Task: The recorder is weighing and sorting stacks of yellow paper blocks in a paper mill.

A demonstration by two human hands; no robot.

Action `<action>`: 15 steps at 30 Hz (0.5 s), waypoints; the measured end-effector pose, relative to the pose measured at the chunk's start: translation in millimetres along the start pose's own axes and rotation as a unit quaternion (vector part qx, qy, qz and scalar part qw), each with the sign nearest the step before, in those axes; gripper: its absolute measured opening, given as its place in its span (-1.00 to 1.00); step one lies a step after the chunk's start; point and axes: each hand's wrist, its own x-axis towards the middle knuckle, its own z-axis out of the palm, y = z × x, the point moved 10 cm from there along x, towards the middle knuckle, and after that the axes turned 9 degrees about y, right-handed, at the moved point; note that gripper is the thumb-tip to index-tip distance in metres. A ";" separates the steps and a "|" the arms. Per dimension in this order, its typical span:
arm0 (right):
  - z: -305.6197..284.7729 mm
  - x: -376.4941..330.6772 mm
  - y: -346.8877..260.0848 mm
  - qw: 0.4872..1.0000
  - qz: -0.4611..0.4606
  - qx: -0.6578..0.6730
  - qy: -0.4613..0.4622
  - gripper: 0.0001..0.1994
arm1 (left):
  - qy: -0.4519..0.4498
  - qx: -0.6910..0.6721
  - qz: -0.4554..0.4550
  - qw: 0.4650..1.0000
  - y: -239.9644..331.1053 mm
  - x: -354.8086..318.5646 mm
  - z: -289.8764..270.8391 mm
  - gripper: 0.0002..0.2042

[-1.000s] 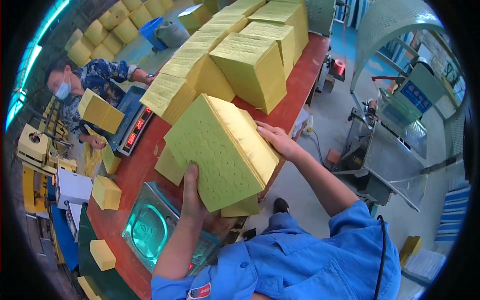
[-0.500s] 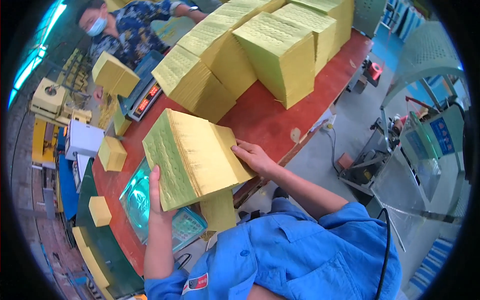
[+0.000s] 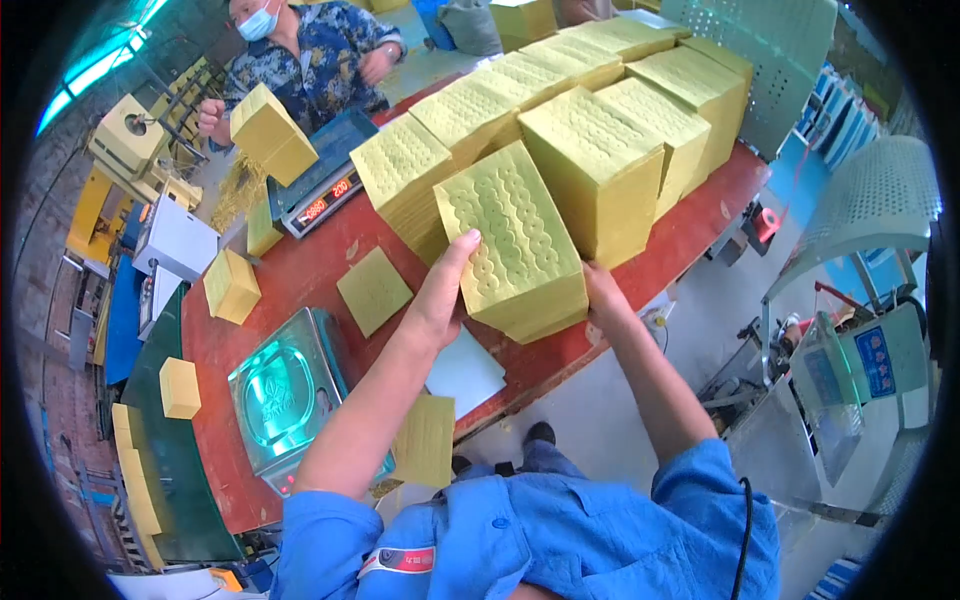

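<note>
Between both hands I hold a thick stack of yellow paper (image 3: pixel 512 235), its top embossed with wavy rows of rings. My left hand (image 3: pixel 442 292) grips the left side, thumb on the top edge. My right hand (image 3: pixel 603 292) is against the lower right side, its fingers partly hidden behind the stack. Just beyond stands a row of similar yellow paper stacks (image 3: pixel 590 145) on the red table (image 3: pixel 320 275). Whether the held stack touches the table or its neighbours I cannot tell. A single yellow sheet (image 3: pixel 375 290) lies left of my left hand.
A steel-topped scale (image 3: pixel 290 390) stands beside my left forearm. White sheets (image 3: pixel 465 372) and yellow paper (image 3: pixel 425 440) are at the near edge. Across the table, a co-worker (image 3: pixel 310 60) is by a blue scale (image 3: pixel 325 170) with another yellow block (image 3: pixel 272 135). Smaller blocks (image 3: pixel 232 287) sit left.
The stack has moved away from me and right, to the row, and turned from tilted to embossed face up. My hands moved with it. The steel scale and single sheet are now uncovered.
</note>
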 end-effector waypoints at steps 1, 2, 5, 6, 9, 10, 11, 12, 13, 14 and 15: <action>-0.2 -6.9 1.0 1.000 -0.003 -0.001 -0.004 -0.60 | 0.008 -0.015 -0.006 1.000 -2.0 8.3 -0.8 -0.42; -9.3 -15.2 -14.7 0.995 -0.090 -0.025 0.029 -0.60 | 0.016 -0.029 -0.012 0.999 -4.0 16.5 -3.0 -0.43; -42.5 -61.6 -47.5 0.950 -0.274 -0.093 0.121 -0.63 | 0.024 -0.038 -0.016 0.999 -8.9 27.6 -2.0 -0.46; -53.0 -88.8 -64.9 0.902 -0.369 -0.136 0.177 -0.66 | 0.037 -0.028 -0.017 0.999 -8.5 27.0 -1.7 -0.46; -53.3 -102.7 -29.7 0.962 -0.183 -0.190 0.073 -0.74 | 0.059 -0.029 0.004 0.998 -10.5 33.8 -0.7 -0.46; -44.6 -99.4 -8.1 0.972 -0.134 -0.194 0.028 -0.80 | 0.048 -0.026 0.001 0.999 -11.0 33.7 8.5 -0.46; -34.4 -98.7 -3.1 0.970 -0.152 -0.189 0.026 -0.79 | 0.030 -0.033 -0.006 0.999 -8.8 32.0 18.6 -0.46; -24.4 -94.9 -3.0 0.967 -0.172 -0.186 0.020 -0.78 | 0.015 -0.042 -0.010 0.999 -6.1 32.0 25.2 -0.46; -24.4 -82.6 2.2 0.967 -0.175 -0.184 0.018 -0.78 | 0.029 -0.009 -0.007 1.000 -5.9 32.6 22.9 -0.41; -31.2 -67.4 6.8 0.972 -0.168 -0.158 0.048 -0.78 | 0.029 -0.008 -0.003 1.000 -5.6 37.2 25.8 -0.41; -33.2 -60.3 7.4 0.975 -0.160 -0.137 0.073 -0.77 | 0.066 0.004 -0.010 0.998 -8.3 38.8 20.3 -0.40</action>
